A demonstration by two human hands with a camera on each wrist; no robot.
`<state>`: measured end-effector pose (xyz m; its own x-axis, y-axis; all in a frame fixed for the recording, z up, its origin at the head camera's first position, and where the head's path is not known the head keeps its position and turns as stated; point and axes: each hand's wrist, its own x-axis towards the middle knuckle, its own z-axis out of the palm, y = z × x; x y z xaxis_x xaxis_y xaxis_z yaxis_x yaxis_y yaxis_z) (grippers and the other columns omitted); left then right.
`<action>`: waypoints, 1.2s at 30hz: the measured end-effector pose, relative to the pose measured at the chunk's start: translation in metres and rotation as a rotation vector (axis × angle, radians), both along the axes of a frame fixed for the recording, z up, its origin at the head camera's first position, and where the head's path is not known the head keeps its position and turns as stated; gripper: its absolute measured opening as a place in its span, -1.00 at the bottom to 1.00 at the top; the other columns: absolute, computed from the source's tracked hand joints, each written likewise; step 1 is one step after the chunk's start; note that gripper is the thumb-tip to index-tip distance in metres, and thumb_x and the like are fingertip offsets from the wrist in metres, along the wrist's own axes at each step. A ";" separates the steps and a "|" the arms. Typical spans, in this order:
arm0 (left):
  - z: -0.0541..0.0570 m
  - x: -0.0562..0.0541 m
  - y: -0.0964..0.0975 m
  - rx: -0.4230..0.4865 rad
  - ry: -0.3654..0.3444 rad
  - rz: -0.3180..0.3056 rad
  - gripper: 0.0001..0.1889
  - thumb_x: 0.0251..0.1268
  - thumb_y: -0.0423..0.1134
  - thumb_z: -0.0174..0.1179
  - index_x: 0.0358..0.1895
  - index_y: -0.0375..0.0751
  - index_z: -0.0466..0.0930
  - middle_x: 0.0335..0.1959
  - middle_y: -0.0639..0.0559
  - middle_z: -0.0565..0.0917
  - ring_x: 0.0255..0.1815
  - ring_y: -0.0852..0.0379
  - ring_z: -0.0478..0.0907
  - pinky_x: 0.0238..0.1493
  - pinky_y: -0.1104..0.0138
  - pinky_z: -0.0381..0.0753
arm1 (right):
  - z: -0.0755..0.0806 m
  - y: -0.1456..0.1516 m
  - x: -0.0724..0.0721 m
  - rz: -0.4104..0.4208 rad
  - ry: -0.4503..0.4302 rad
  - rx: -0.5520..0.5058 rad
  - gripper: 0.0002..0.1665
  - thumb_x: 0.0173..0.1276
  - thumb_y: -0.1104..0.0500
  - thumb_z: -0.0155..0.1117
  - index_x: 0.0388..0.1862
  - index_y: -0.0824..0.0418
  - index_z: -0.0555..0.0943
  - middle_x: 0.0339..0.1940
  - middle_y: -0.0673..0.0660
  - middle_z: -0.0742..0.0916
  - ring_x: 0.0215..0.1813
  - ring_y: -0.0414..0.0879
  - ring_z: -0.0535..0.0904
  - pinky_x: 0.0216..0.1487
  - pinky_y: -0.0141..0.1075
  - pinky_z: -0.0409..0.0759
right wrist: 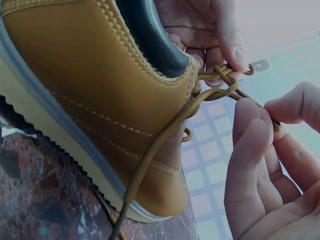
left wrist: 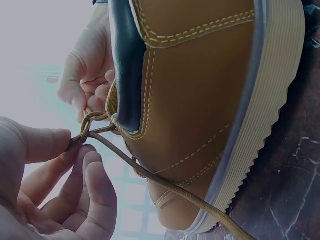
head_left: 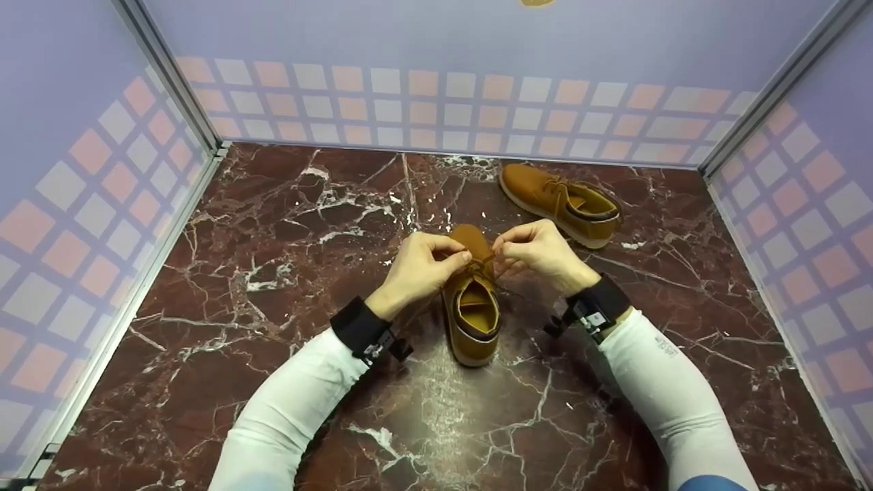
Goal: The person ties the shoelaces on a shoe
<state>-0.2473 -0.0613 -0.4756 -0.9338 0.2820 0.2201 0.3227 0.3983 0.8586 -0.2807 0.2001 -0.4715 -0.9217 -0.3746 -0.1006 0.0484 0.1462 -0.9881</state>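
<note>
A person with white sleeves and black wrist straps works on a tan leather lace-up shoe (head_left: 478, 310) that sits upright between their hands on a dark red marble-patterned surface (head_left: 307, 409), heel toward the person and toe pointing away. The left hand (head_left: 424, 267) pinches a bight of the brown shoelace (left wrist: 150, 172) between thumb and fingers; the right hand (head_left: 540, 254) pinches another part of the same lace on the opposite side. Between them, just above the shoe's eyelets, the strands cross in a loose, open tangle, and a free length of lace drapes down each side of the shoe. The matching shoe (head_left: 539, 192) lies beyond the right hand, well apart from the work, upright and angled, with its own lace across the front

The step in hand looks like forming a bow, its loops crossed but slack. The next move seems to call for keeping both pinches and drawing the loops evenly apart, without catching the free ends, so the knot seats snugly
</note>
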 end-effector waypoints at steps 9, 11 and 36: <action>-0.009 0.001 -0.011 0.000 -0.042 0.057 -0.83 0.44 -0.21 0.53 -0.06 -0.20 0.95 -0.08 -0.15 0.94 -0.09 -0.06 0.78 0.08 0.27 0.63 | -0.017 0.019 -0.003 -0.035 0.047 0.059 -0.73 0.36 0.45 0.30 -0.08 0.62 0.81 -0.43 0.00 0.90 -0.51 -0.25 0.70 -0.40 -0.34 0.81; -0.012 0.002 -0.014 0.002 -0.051 0.066 -0.84 0.43 -0.20 0.54 -0.08 -0.20 0.95 -0.09 -0.16 0.94 -0.10 -0.03 0.73 0.10 0.25 0.59 | -0.021 0.023 -0.004 -0.025 0.054 0.099 -0.74 0.36 0.46 0.32 -0.08 0.62 0.81 -0.42 0.03 0.91 -0.52 -0.23 0.72 -0.40 -0.32 0.81; -0.029 0.003 -0.026 0.110 -0.234 0.077 -0.85 0.42 -0.28 0.53 -0.09 -0.29 0.93 -0.07 -0.23 0.94 -0.32 0.29 0.69 -0.30 0.51 0.57 | -0.039 0.034 0.003 0.003 0.144 0.374 -0.79 0.30 0.34 0.44 -0.20 0.45 0.90 -0.44 0.09 0.92 -0.57 -0.25 0.78 -0.46 -0.36 0.81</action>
